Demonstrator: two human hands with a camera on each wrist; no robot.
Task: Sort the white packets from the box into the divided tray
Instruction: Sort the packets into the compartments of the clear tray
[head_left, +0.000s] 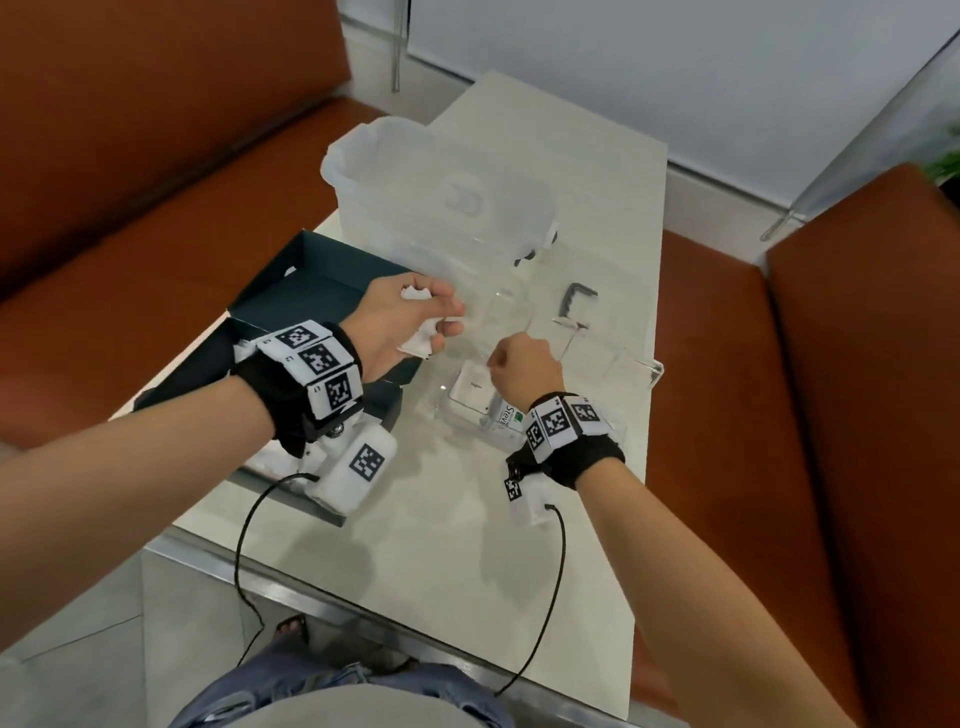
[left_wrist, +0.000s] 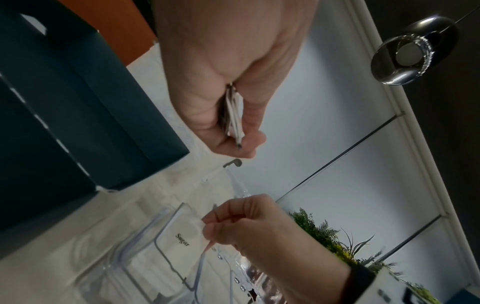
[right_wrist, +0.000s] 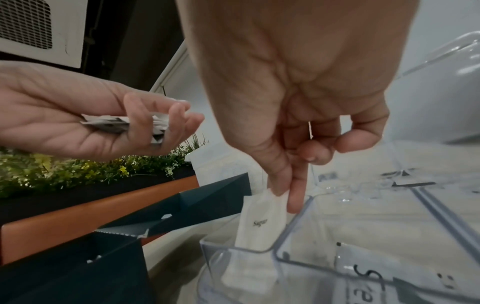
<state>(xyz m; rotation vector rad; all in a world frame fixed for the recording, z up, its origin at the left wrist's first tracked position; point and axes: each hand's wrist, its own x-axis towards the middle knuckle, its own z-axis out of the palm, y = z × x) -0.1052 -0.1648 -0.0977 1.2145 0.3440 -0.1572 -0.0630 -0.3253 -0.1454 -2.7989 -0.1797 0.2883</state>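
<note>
My left hand (head_left: 415, 322) holds a small stack of white packets (head_left: 418, 340) above the table, between the dark box (head_left: 317, 291) and the clear divided tray (head_left: 634, 410); the stack's edge (left_wrist: 233, 115) shows between thumb and fingers. My right hand (head_left: 519, 364) pinches one white packet marked "Sugar" (right_wrist: 257, 222) by its top edge and holds it upright in the tray's near left compartment (right_wrist: 215, 253). A packet with green print (head_left: 511, 418) lies in the compartment beside it.
A large clear plastic container (head_left: 441, 192) stands behind the tray on the pale table (head_left: 415, 545). A small dark bent tool (head_left: 574, 299) lies at the right. Orange bench seats (head_left: 779, 415) flank the table. Cables hang from both wrist cameras.
</note>
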